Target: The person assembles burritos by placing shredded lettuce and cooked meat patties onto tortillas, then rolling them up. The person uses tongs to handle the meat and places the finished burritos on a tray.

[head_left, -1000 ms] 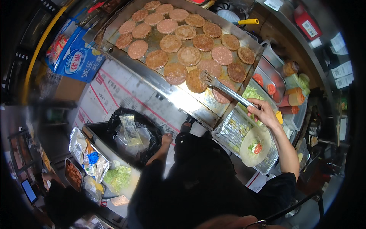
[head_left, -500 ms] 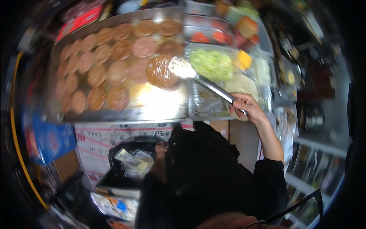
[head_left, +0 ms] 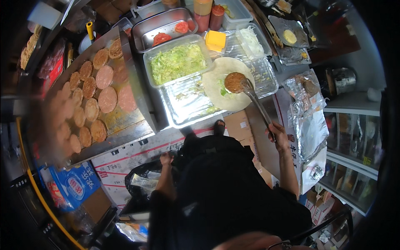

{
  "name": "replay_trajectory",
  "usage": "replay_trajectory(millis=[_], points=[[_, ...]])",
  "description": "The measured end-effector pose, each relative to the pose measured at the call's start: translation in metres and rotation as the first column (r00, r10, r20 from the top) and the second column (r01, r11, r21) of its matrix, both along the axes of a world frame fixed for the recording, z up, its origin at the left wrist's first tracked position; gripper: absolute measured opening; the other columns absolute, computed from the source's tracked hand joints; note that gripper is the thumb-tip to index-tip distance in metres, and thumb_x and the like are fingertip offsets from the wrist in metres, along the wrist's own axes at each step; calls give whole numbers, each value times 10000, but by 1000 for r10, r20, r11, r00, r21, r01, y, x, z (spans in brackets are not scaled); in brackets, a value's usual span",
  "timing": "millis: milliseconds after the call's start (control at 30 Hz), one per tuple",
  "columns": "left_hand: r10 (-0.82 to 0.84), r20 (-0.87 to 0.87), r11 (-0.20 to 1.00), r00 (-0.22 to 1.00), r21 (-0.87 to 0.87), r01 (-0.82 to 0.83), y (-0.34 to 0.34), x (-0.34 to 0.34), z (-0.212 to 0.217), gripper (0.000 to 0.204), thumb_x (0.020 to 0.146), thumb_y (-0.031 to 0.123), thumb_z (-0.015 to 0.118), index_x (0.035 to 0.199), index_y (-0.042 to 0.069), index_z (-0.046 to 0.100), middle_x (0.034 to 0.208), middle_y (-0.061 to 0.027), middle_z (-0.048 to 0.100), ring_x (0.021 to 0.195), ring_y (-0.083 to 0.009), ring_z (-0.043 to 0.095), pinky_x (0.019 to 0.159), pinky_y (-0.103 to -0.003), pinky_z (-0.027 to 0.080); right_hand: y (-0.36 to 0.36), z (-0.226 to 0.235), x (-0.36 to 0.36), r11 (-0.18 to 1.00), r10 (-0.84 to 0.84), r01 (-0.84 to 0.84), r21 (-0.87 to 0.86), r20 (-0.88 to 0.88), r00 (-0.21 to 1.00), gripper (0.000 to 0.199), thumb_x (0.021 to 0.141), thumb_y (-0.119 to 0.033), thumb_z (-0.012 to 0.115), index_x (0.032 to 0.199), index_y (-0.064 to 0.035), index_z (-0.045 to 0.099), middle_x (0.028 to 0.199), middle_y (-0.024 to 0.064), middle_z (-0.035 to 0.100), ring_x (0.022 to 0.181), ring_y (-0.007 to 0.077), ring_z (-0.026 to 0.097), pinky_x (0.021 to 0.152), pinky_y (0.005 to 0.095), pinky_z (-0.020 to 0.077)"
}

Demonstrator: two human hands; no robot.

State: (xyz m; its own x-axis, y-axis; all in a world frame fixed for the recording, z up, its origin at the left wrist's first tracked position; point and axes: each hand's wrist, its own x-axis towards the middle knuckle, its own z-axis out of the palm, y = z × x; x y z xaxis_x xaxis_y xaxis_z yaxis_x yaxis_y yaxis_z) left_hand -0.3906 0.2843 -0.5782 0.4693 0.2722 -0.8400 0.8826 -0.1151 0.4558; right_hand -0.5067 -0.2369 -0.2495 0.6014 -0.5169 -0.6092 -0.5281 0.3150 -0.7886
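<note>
My right hand [head_left: 277, 135] is closed round the handle of metal tongs [head_left: 260, 109]. The tongs' tips hold a browned meat patty [head_left: 236, 82] at a round flatbread [head_left: 213, 79], over a bit of shredded lettuce and white sauce. Whether the patty rests on the bread I cannot tell. That bread lies on a foil-lined tray [head_left: 179, 104]. Low at my side hangs my left hand [head_left: 166, 158], fingers curled, with nothing seen in it, near a black bag [head_left: 134, 171]. To the left, a griddle [head_left: 125, 135] carries several patties, some pink and some browned.
A tub of shredded lettuce [head_left: 178, 61] stands at the tray's left. Behind are a steel pan [head_left: 143, 31] with tomato slices, orange cheese slices [head_left: 215, 40], a tub of white shreds [head_left: 252, 41] and sauce bottles [head_left: 216, 17]. Foil wraps [head_left: 309, 104] lie at the right.
My right hand has carried the patty in the tongs rightward from the griddle to the flatbread. The whole view has shifted toward the right. My left hand stays low.
</note>
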Motion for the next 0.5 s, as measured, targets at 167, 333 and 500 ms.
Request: replay_trajectory(millis=[167, 333, 500], points=[[-82, 109, 995, 991, -41, 87, -31, -10, 10, 172, 888, 179, 595, 954, 20, 579, 754, -78, 618, 517, -147, 601, 411, -244, 467, -17, -21, 4, 994, 112, -112, -2, 37, 993, 210, 912, -223, 552, 960, -24, 599, 678, 25, 582, 439, 63, 452, 379, 206, 315], [-143, 240, 989, 960, 82, 126, -74, -36, 66, 184, 896, 207, 602, 915, 27, 570, 708, -49, 618, 493, -113, 561, 398, -233, 420, -42, -53, -12, 982, 150, -144, -127, 39, 988, 299, 901, -199, 580, 1162, -52, 585, 682, 6, 571, 438, 40, 439, 374, 203, 334], [-226, 319, 974, 920, 58, 219, -92, -60, 101, 140, 888, 161, 608, 937, 35, 575, 726, -39, 614, 564, -89, 551, 492, -229, 440, -50, -68, -10, 893, 164, -151, -424, -6, 986, 356, 873, -183, 614, 1184, -16, 567, 786, 37, 629, 579, 86, 556, 501, 231, 416]])
